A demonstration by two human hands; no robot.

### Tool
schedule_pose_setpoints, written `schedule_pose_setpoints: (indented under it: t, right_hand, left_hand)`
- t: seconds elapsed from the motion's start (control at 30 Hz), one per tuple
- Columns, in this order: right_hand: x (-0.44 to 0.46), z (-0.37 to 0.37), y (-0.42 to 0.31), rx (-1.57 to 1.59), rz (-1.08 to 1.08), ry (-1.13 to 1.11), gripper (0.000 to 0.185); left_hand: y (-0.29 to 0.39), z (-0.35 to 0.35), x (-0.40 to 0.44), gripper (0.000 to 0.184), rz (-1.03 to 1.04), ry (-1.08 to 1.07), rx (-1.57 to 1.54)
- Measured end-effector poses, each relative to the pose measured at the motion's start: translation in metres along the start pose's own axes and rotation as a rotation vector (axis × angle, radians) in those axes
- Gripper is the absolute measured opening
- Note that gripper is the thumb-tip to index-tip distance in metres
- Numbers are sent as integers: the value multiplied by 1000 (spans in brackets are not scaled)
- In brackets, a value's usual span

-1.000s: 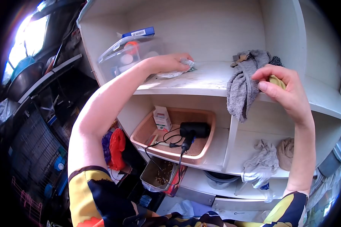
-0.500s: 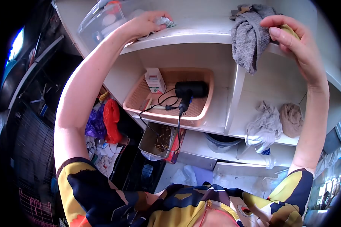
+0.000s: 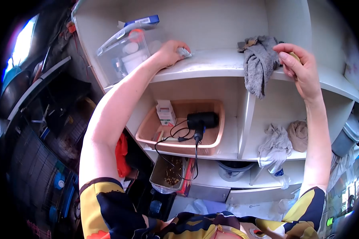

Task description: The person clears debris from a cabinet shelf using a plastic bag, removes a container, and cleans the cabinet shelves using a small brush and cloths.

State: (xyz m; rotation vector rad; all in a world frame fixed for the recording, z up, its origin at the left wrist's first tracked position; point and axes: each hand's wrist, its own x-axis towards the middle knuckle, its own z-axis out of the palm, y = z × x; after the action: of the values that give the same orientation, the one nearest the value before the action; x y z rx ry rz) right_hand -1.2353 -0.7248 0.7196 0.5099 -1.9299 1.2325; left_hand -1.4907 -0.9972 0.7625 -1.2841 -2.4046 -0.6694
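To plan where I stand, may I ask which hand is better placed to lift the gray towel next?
Probably the right hand: it is beside the gray towel, though it holds something yellowish. The left hand is farther along the shelf, near the clear plastic box, holding a crumpled wad.

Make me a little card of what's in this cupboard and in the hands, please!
Left hand: holding a crumpled whitish scrap
Right hand: holding something yellowish, mostly hidden by fingers
Upper shelf: clear plastic box, left; rumpled grey terry cloth, hanging over the edge
Lower left: peach plastic basket with a black hair dryer and small white carton inside
Lower right: crumpled pale grey cloth beside a bundled brown cloth
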Motion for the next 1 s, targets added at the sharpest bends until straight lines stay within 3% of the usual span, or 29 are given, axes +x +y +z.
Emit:
schedule_pose_setpoints:
  t: [0.17,0.23,0.37,0.43,0.7,0.83,1.0]
  right_hand:
    - [-26,3,-11,125,-59,211,20]
    - [-44,7,-14,132,-49,259,20]
    - [-88,20,-22,132,26,338,19]
    - [-112,29,-26,167,89,367,17]
    - [-203,48,-17,252,411,482,14]
    - [-239,46,-14,306,454,533,15]
    - [-311,19,-9,445,580,713,16]
  left_hand:
    - [-4,-7,9,29,-45,120,-174]
    - [5,-9,9,30,-194,206,-371]
    - [13,-11,21,34,-101,281,-626]
    - [31,-17,19,37,-155,315,-1190]
    - [127,5,9,29,69,68,-1701]
    - [197,53,-3,31,242,-183,-1936]
    - [289,140,-27,33,193,-483,-2049]
